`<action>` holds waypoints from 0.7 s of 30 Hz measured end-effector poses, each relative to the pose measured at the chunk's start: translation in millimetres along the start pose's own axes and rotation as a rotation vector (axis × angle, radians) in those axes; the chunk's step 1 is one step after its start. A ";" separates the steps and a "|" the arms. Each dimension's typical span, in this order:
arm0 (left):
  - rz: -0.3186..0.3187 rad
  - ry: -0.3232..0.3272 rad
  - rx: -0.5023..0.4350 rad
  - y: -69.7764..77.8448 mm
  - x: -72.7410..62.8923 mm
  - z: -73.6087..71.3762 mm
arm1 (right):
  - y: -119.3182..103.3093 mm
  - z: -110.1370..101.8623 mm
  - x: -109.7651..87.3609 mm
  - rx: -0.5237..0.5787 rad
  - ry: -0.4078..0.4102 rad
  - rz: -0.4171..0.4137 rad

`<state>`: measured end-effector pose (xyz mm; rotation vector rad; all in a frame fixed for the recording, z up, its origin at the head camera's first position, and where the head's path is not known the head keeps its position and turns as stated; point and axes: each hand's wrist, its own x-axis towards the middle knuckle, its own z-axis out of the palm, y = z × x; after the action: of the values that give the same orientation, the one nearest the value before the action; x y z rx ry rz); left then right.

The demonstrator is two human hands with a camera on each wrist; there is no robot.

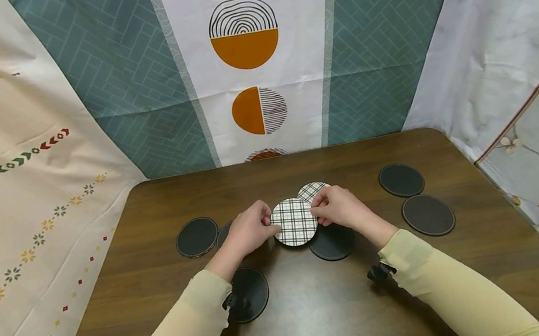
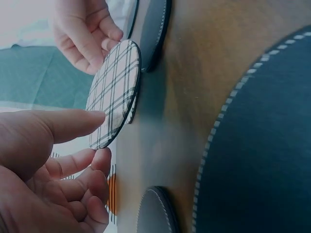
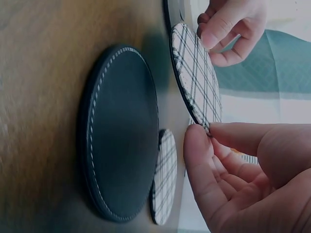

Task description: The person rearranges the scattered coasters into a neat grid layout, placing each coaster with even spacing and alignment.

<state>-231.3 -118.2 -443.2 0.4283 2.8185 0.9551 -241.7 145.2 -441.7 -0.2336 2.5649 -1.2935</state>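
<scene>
Held just above the table is a round coaster [image 1: 294, 222] with its white-and-black plaid face up and a dark underside. My left hand [image 1: 253, 227] pinches its left edge, thumb on the plaid face and fingers beneath. At the opposite edge, my right hand [image 1: 336, 206] grips the rim between thumb and index finger. Behind the held coaster, partly covered by the right hand, lies a second plaid coaster [image 1: 310, 189]. A black coaster with pale stitching [image 3: 121, 133] rests on the table below the right hand. Another black coaster [image 1: 224, 234] is partly hidden behind the left hand.
More black coasters lie about the wooden table [image 1: 324, 322]: one at the left [image 1: 197, 237], one by the left forearm [image 1: 249, 294], and a touching pair at right, the far coaster [image 1: 401, 180] and near coaster [image 1: 429, 215]. Patterned cloth [image 1: 256, 77] hangs behind the table.
</scene>
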 end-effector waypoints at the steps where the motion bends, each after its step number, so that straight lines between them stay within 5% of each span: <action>1: -0.010 0.001 0.002 -0.9 -2.4 0.3 | -0.9 2.1 -0.2 -0.011 -0.001 -0.005; 21: -0.063 0.003 0.079 -18.4 -31.0 6.9 | -6.1 27.8 0.6 -0.219 -0.029 -0.131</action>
<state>-204.4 -137.8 -458.8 0.3447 2.8613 0.8359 -233.8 120.1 -452.7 -0.4659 2.7049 -1.0398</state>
